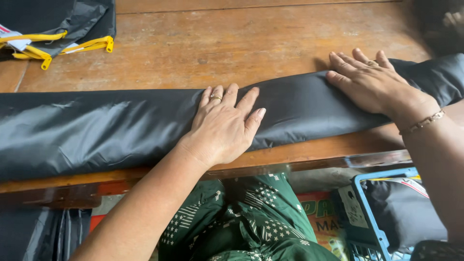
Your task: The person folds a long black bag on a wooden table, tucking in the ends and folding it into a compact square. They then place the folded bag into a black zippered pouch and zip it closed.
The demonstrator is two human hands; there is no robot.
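Black, slightly shiny fabric (121, 130) is lying in a long folded band across the near edge of the wooden table (241, 43), and we are pressing it flat with both hands. We are laying our left hand (224, 128) palm down on the middle of the band, fingers spread and stretched out flat, gripping nothing; a ring is showing on one finger. We are resting our right hand (369, 82) further along the same band, toward its right end, also flat and open, fingers together and pointing toward the left, with a thin bracelet (423, 122) sitting at the wrist. Neither hand is closing around the fabric; both are simply bearing down on its top surface.

The band is running from the left edge of the view up to the right edge, rising slightly on the right side, and its lower edge is lying just inside the table's front edge. At the far left corner of the table, another dark bundle with yellow straps (53, 29) is lying well apart from our hands. Below the table edge, green patterned cloth (246, 217) is covering our lap, and a blue plastic crate (372, 227) is standing to the right, holding more dark material.
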